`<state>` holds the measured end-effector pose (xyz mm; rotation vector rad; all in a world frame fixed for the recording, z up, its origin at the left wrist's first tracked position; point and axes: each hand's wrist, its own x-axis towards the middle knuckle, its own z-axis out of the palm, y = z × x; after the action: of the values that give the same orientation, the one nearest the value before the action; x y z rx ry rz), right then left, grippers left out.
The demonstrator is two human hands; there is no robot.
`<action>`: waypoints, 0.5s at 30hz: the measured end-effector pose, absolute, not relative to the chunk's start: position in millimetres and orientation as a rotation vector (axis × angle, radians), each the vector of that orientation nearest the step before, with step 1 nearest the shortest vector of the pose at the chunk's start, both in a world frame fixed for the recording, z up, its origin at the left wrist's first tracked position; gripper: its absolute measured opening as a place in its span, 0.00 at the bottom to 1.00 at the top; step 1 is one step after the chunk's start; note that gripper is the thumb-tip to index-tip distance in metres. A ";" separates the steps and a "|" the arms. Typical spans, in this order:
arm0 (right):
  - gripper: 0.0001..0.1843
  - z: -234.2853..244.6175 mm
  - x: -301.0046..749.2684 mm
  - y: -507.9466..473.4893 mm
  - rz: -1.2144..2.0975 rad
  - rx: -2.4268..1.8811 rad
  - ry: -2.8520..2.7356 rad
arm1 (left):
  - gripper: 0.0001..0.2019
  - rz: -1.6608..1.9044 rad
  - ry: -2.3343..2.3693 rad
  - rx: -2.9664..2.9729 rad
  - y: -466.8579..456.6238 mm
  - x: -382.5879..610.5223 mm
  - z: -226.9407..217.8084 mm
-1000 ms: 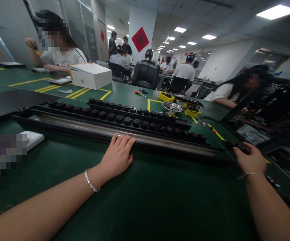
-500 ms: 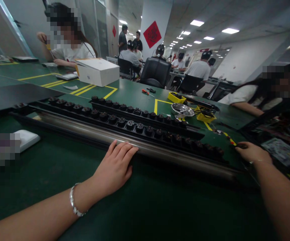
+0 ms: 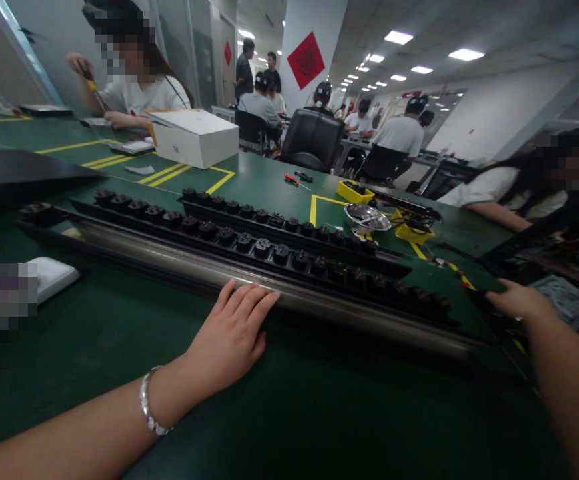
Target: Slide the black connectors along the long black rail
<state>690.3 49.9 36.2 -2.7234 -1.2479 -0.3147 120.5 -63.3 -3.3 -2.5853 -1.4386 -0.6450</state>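
My left hand [image 3: 229, 337] lies open and flat on the green table [image 3: 319, 413], its fingertips resting on the near edge of a long grey metal rail [image 3: 349, 313]. Behind the rail runs a long black strip of round sockets [image 3: 269, 250], with a second, shorter strip [image 3: 279, 220] beyond it. My right hand [image 3: 517, 303] reaches out at the far right end of the rail, over a dark part there. Its fingers are blurred and mostly hidden, so its grip does not show.
A white pad [image 3: 49, 277] lies at the left, a black panel [image 3: 19, 173] behind it. Further back are a white box [image 3: 194, 137], an orange screwdriver [image 3: 292, 179], a metal bowl [image 3: 367, 217] and yellow trays [image 3: 352, 192]. Co-workers sit at the back left [image 3: 139, 100] and right [image 3: 499, 193].
My right hand has slid a little to the right at the rail's end. The left hand stays on the rail's edge. The view has turned slightly.
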 end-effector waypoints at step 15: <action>0.29 17.5 465.7 -84.8 -0.259 -2.132 -1.748 | 0.26 -0.840 -1.492 -2.375 -45.3 96.7 27.1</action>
<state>465.7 -84.8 17.5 -2.1323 -1.7485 -0.2587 96.7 -45.3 27.1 -2.3755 -1.4922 -0.8399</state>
